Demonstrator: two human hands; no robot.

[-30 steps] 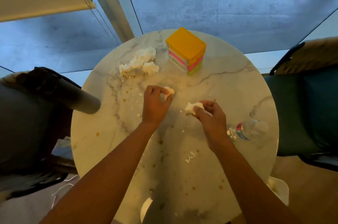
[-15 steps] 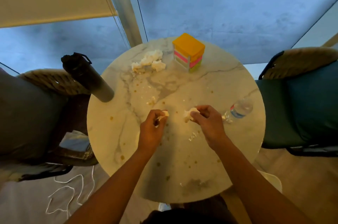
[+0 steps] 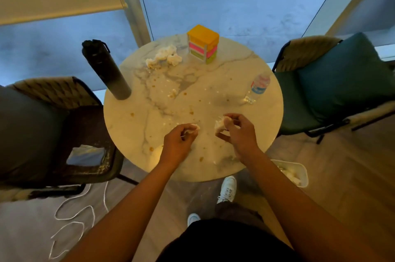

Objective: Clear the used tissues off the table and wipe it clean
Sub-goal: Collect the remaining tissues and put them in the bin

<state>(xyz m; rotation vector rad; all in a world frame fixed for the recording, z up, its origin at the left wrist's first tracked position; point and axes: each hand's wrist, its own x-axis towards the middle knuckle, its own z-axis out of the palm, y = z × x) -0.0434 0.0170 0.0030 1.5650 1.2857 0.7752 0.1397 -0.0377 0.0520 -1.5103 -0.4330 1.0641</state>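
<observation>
Ref. landmark: round white marble table [image 3: 230,82], speckled w/ brown crumbs. Teal-cushioned chair [image 3: 333,88] stands at table's right edge; dark wicker-backed chair [image 3: 64,112] at its left edge. Tall black insulated bottle [image 3: 106,69] stands on table's left rim. Yellow/pink/green sticky-note cube [image 3: 203,43] sits at table's far edge; pile of crumpled white tissues [image 3: 163,56] lies just left of cube. Small clear plastic water bottle [image 3: 259,86] stands nr table's right rim. White plastic bin [image 3: 299,171] on floor by table's near-right edge. Left hand [image 3: 178,144] over table's near side, fingers curled, pinching small tissue wad [image 3: 193,128]. Right hand [image 3: 239,131] alongside, pinching second tissue wad [image 3: 220,124].
</observation>
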